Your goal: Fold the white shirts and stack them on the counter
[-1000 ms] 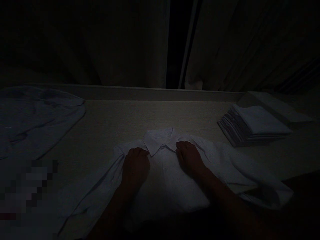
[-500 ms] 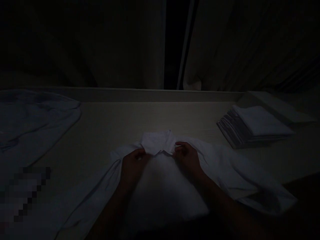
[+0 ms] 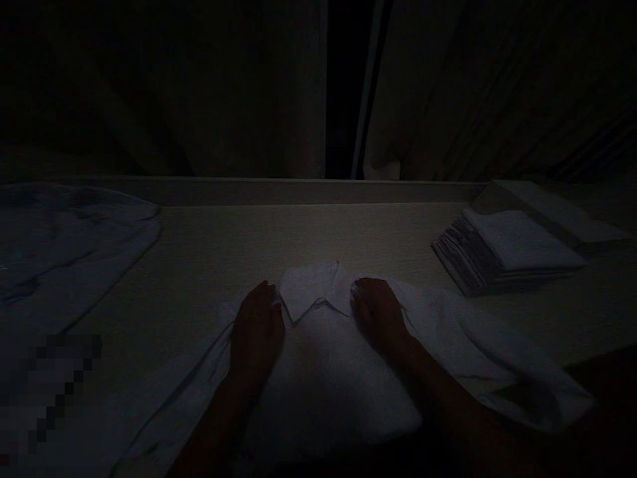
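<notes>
A white collared shirt (image 3: 323, 378) lies spread in front of me, its sleeves out to both sides. Its collar (image 3: 306, 285) is folded down, with both points on the front. My left hand (image 3: 256, 332) is closed at the shoulder just left of the collar, fabric showing between thumb and fingers. On the other side, my right hand (image 3: 379, 312) is curled round the cloth at the right shoulder, close beside the collar. The dim light hides the finer detail of the fingertips.
Folded white garments (image 3: 522, 245) are stacked at the right, before a pale box-like piece (image 3: 562, 206). More white cloth (image 3: 74, 245) lies at the left on the pale table (image 3: 298, 229). A raised edge and dark curtains (image 3: 249, 93) stand behind. The lower left corner is pixelated.
Both hands have moved off the collar points, outward to the shoulders on either side. The collar points now lie uncovered and flat on the shirt front.
</notes>
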A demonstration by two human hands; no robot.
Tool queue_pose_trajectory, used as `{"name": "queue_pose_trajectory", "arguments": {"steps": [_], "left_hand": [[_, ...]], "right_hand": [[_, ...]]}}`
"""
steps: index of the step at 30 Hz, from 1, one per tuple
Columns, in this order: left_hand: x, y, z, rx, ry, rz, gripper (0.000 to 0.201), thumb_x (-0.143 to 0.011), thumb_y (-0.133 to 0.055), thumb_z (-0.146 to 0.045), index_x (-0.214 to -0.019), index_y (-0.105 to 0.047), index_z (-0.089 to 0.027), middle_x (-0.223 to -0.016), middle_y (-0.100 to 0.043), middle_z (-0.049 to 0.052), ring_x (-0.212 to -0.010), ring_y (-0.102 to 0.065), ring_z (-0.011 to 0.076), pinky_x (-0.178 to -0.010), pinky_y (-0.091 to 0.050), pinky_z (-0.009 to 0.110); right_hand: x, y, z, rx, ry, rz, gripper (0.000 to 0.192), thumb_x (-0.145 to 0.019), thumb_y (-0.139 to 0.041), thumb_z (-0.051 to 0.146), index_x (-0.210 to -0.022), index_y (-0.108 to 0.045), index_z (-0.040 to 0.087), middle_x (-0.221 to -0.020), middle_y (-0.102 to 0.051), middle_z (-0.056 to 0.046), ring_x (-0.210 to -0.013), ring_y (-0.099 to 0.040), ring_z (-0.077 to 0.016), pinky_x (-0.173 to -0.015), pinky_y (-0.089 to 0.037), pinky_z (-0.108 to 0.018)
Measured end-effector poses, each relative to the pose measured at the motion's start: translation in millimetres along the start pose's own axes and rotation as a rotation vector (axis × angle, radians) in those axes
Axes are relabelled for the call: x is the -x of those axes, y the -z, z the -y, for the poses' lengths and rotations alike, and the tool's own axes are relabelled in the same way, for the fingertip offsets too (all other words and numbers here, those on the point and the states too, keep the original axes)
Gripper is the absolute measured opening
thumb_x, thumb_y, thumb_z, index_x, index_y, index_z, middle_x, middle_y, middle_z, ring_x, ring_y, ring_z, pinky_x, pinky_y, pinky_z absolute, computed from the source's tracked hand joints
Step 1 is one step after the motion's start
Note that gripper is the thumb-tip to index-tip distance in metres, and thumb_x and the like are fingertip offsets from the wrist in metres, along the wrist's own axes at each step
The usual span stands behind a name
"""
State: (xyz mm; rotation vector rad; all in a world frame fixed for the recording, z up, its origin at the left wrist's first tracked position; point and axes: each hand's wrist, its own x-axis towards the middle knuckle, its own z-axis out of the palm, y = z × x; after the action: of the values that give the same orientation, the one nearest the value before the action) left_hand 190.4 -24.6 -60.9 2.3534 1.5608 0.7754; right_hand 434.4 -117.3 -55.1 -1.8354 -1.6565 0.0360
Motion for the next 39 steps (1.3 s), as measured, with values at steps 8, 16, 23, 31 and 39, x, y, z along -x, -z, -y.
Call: {"name": "queue_pose_trajectory", "arguments": {"steps": [8, 16, 23, 31, 39], "left_hand": [[12, -12.8, 15, -0.330, -0.018, 0.194, 0.061, -0.093, -0.028, -0.040, -0.143, -0.038, -0.006, -0.153, -0.032, 0.020, -0.141, -0.029, 0.0342, -0.111, -0.026, 0.056], [0, -0.9, 9, -0.282, -0.068, 0.082, 0.049, -0.094, -0.026, -0.031, -0.125, -0.057, -0.009, -0.137, -0.054, 0.016, -0.134, -0.041, 0.0290, -0.113, -0.028, 0.046], [-22, -13.0, 22, -0.028, -0.015, 0.138, 0.047, -0.092, -0.031, -0.029, -0.132, -0.051, -0.013, -0.134, -0.057, 0.012, -0.128, -0.048, 0.0264, -0.110, -0.033, 0.044], [-35, -5.9, 18, 0.219, 0.165, 0.102, 0.047, -0.080, -0.045, -0.020, -0.126, -0.054, -0.021, -0.104, -0.065, 0.008, -0.096, -0.063, 0.0200, -0.089, -0.049, 0.034], [-32, -6.1, 23, 0.241, 0.149, 0.174, 0.044, -0.086, -0.043, -0.035, -0.124, -0.060, -0.020, -0.118, -0.066, 0.008, -0.106, -0.062, 0.0213, -0.094, -0.047, 0.034]], "right_hand": [[2, 3, 3, 0.365, -0.085, 0.137, 0.035, -0.099, -0.038, 0.036, -0.108, -0.067, 0.019, -0.117, -0.065, -0.014, -0.109, -0.055, -0.0281, -0.099, -0.033, -0.047], [-8, 2, -3, 0.263, -0.007, -0.007, 0.037, -0.098, -0.036, 0.031, -0.111, -0.066, 0.014, -0.116, -0.065, -0.014, -0.115, -0.050, -0.0266, -0.103, -0.031, -0.044], [-40, -23, -12, 0.078, -0.128, 0.058, 0.044, -0.098, -0.031, 0.028, -0.133, -0.054, 0.013, -0.125, -0.062, -0.014, -0.114, -0.054, -0.0254, -0.099, -0.038, -0.040], [-44, -30, -13, -0.160, -0.267, 0.101, 0.027, -0.074, -0.059, 0.024, -0.098, -0.071, 0.020, -0.092, -0.069, -0.007, -0.088, -0.059, -0.0228, -0.081, -0.045, -0.036], [-47, -20, -8, -0.626, -0.325, 0.012, 0.009, -0.069, -0.059, 0.025, -0.075, -0.061, 0.019, -0.071, -0.063, 0.000, -0.067, -0.059, -0.0153, -0.063, -0.045, -0.026]]}}
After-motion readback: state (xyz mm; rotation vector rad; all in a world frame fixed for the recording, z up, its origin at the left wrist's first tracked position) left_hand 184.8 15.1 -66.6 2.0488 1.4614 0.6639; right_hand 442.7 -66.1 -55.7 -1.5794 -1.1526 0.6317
